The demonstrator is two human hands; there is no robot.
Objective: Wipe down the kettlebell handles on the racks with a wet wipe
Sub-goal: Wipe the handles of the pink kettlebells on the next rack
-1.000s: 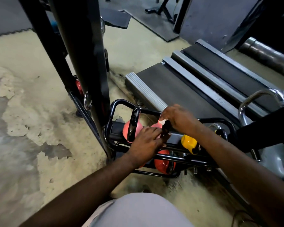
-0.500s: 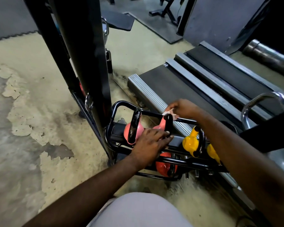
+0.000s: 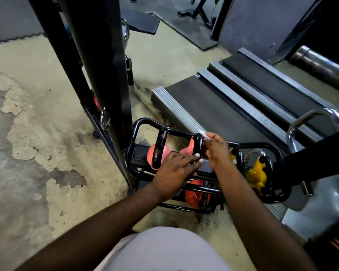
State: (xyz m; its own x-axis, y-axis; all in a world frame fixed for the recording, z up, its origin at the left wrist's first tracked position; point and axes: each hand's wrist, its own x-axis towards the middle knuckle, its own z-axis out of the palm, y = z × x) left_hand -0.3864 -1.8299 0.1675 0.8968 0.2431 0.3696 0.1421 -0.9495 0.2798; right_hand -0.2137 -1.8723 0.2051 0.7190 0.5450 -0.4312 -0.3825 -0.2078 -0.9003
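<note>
One upstroke seemingly ends — right hand, pinching the wet wipe, has reached the handle top; flat left hand steadies the kettlebell.

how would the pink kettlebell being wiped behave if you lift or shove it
The pink kettlebell is probably heavy for its size: compact, solid-looking body, thick black handle. It seems unlikely to tip or roll, sitting in the rack with the left hand resting on it. Its handle may be slick where the right hand pinches the wet wipe against it.
</note>
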